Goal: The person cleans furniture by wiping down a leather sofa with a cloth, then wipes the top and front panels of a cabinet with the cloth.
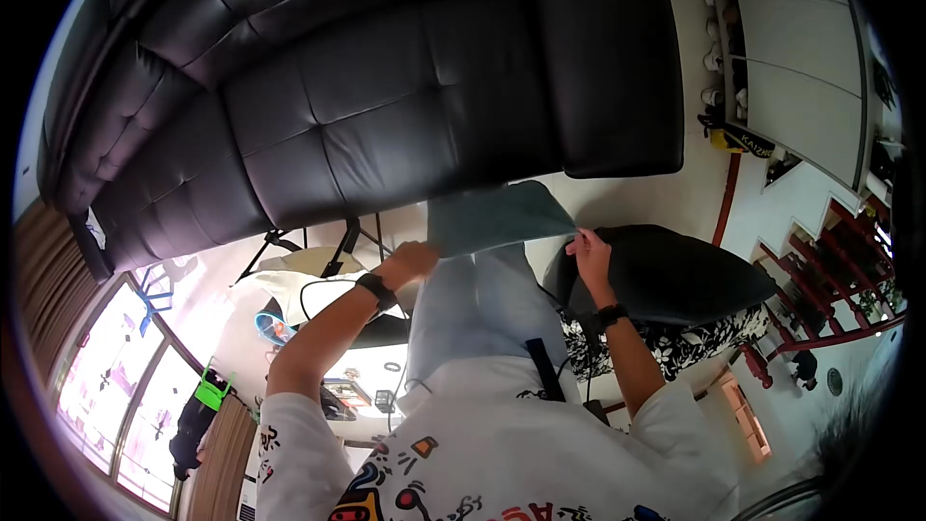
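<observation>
A grey-green cloth (pixel 497 220) hangs spread between my two hands, in front of my legs and close to the black leather sofa (pixel 376 135). My left hand (pixel 413 262), slightly blurred, is closed at its near left corner. At the near right corner, my right hand (pixel 589 253) pinches the edge between thumb and fingers. The cloth's lower edge runs nearly straight from one hand to the other, and its far side reaches toward the sofa front. Both wrists wear dark bands.
Right of my legs, a large dark cushion (pixel 666 275) rests on a black-and-white patterned seat (pixel 646 342). A pale bag (pixel 304 275) and a cable lie at the left. Shoes stand by the white cabinet (pixel 796 48); red stair railings (pixel 820 338) are at far right.
</observation>
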A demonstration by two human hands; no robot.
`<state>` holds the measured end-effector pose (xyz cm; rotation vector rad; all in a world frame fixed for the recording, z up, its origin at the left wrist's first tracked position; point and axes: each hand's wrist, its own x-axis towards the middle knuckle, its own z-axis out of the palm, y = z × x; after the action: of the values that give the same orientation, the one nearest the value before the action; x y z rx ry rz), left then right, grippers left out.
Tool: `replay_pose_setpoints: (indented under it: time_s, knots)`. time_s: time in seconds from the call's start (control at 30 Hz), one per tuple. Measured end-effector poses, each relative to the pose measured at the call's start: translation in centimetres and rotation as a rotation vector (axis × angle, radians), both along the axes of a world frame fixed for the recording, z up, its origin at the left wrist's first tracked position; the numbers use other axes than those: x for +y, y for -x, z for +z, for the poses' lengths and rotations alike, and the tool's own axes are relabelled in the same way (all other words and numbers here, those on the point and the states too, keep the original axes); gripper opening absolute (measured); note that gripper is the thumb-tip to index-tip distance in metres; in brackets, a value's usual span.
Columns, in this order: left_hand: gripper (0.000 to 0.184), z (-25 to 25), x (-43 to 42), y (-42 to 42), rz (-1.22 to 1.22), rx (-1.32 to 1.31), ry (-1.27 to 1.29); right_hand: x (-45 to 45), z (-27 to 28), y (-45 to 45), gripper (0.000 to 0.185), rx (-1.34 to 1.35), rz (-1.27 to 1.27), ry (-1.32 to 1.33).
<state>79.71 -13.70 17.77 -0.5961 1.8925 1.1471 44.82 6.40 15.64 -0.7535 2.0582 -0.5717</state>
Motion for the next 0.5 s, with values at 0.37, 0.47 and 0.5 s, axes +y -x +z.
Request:
replay_pose_setpoints:
  time_s: [0.37, 0.47, 0.5]
  knots:
    - [0.044, -11.1, -6.9, 3.8, 0.672, -0.133, 0.143, -12.4, -9.6, 2.3, 0.034, 0.141, 0.019, 0.159]
    - [0.035, -14.4, -10.2, 5.6, 1.455, -0.074, -0.035, -16.3, -15.3, 2.1, 0.054, 0.212, 0.142, 0.287]
    - [0.029, -17.1, -9.5, 5.7, 1.445, 0.098, 0.114, -16.8, -17.1, 1.6, 0.056, 0.247, 0.201, 0.288]
